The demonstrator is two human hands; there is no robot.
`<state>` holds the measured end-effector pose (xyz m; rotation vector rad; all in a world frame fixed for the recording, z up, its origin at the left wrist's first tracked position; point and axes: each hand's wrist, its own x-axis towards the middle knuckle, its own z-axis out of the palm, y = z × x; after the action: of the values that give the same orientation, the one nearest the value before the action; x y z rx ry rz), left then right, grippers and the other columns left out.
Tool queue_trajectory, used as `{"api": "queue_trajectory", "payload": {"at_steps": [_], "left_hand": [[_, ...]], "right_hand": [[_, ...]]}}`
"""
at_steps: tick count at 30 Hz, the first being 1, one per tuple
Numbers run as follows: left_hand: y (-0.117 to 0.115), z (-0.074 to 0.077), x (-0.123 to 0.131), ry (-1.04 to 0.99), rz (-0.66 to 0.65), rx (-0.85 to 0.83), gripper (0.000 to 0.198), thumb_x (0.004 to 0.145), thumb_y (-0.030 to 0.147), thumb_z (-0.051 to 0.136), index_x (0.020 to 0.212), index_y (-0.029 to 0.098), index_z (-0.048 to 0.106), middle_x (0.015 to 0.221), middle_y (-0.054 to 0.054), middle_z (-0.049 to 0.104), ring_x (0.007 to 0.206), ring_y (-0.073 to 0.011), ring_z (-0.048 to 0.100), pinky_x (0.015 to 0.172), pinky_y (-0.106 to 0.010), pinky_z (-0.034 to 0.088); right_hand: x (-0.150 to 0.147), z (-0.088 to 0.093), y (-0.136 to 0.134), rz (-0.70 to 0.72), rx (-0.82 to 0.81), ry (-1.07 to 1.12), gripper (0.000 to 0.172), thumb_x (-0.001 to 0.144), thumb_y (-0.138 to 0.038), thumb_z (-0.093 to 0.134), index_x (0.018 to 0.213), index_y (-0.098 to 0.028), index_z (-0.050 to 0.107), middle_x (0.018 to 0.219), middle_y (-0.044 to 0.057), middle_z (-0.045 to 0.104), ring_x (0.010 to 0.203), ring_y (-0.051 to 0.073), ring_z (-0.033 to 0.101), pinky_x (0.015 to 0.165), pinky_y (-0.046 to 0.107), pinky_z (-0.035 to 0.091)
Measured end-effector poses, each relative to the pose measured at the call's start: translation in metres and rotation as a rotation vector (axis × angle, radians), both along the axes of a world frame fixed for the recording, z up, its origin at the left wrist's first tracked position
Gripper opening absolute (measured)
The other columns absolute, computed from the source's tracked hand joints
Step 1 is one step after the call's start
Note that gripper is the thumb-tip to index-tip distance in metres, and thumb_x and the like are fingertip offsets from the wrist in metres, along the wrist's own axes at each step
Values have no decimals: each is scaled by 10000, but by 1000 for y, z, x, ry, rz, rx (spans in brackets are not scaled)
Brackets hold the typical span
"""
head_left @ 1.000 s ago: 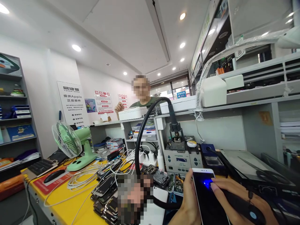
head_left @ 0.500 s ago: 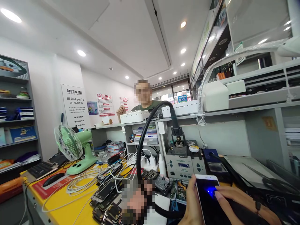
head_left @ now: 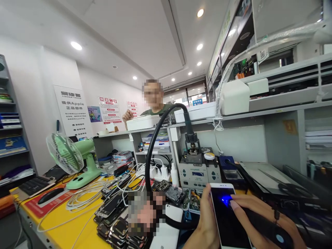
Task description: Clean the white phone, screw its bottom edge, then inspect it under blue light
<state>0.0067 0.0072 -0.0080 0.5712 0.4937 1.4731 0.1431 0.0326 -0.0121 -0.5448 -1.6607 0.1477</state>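
Observation:
A white phone with a dark screen (head_left: pixel 228 221) is upright in my left hand (head_left: pixel 204 224), whose fingers and thumb hold its left edge. My right hand (head_left: pixel 259 216) is over the phone's right side, its fingers closed round a black handheld tool (head_left: pixel 269 228) with a round light-blue button. The tool's tip is hidden by my fingers. A blue-violet glow shows on the upper part of the screen, beside my right fingertips. A white phone (head_left: pixel 166 231) lies left of my left hand, under a black hose.
A grey soldering station (head_left: pixel 198 174) stands behind my hands, with a thick black hose (head_left: pixel 150 152) arching left. Stacked phone parts (head_left: pixel 114 221), white cables (head_left: pixel 85 197) and a green fan (head_left: pixel 84 169) are on the yellow table (head_left: pixel 59 228). A person (head_left: pixel 153 107) is behind the counter.
The view has shifted right and slightly down, so most things appear further left and higher. More of the black tool shows in my right hand.

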Motion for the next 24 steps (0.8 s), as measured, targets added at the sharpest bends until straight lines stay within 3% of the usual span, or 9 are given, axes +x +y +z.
{"api": "queue_trajectory", "payload": {"at_steps": [3, 11, 24], "left_hand": [[-2, 2, -1, 17, -23, -14, 670, 876, 642, 504, 1130, 60, 715, 1009, -144, 757, 962, -329, 685, 1010, -445, 426], [-2, 2, -3, 27, -10, -2, 603, 896, 606, 525, 1136, 89, 719, 1011, -116, 766, 1007, -316, 681, 1028, -428, 427], [-6, 4, 4, 21, -6, -39, 604, 887, 599, 527, 1073, 61, 729, 920, -142, 771, 942, -330, 699, 988, -455, 445]], "right_hand": [[0, 7, -8, -21, 4, -115, 97, 856, -348, 679, 882, -269, 731, 935, 43, 783, 865, 239, 762, 782, 309, 635], [-2, 18, -15, 23, -158, -97, 125, 897, -313, 636, 819, -258, 717, 902, 49, 771, 882, 240, 737, 826, 363, 595], [0, 18, -14, -2, -72, -65, 132, 908, -317, 629, 858, -242, 725, 902, 53, 788, 842, 227, 763, 775, 302, 631]]}}
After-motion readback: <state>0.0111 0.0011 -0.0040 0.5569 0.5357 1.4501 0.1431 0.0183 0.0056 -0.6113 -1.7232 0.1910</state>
